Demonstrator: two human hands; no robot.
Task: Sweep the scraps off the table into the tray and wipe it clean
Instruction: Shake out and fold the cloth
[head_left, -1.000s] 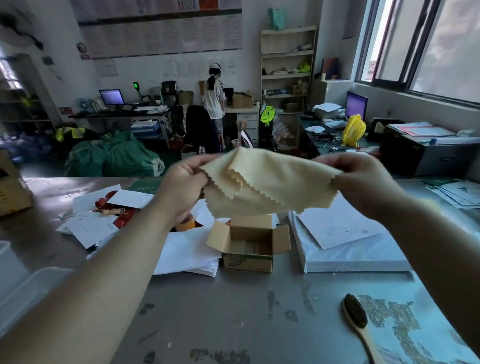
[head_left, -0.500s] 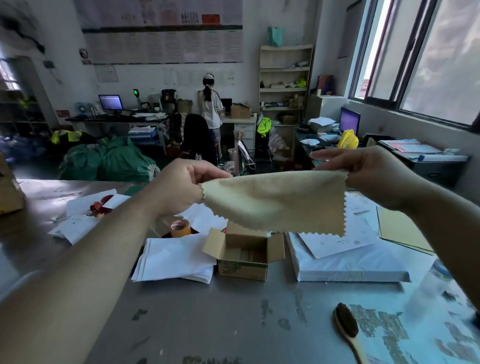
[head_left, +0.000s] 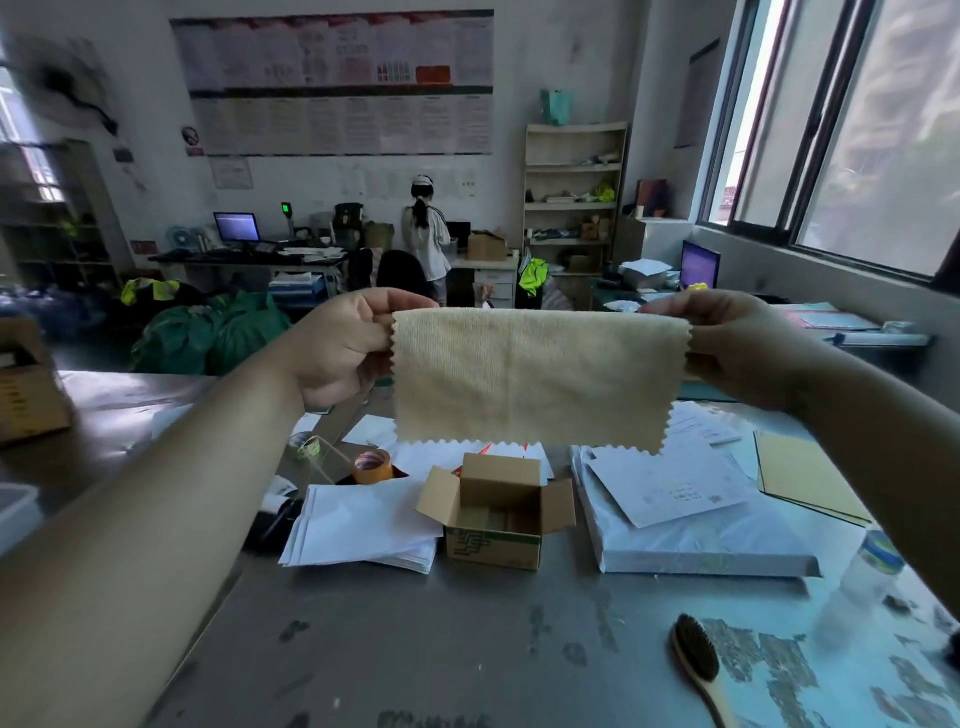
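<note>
Pinching cloth (head_left: 535, 379) corners, both hands high above table (head_left: 441, 639).

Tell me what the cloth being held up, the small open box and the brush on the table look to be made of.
Cloth: soft woven or microfibre fabric, matte pale yellow, with fine ribbing and zigzag pinked edges.
Small open box: brown corrugated cardboard, matte, with green print on its front.
Brush: apparently a light wooden handle with dark bristles; the bristle material is unclear.
Table: looks like dull grey metal, stained.

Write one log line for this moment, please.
phase: wipe prep | left hand: pinching cloth | right hand: pinching cloth | cloth: spread flat, above table | brush: on table, untouched
</note>
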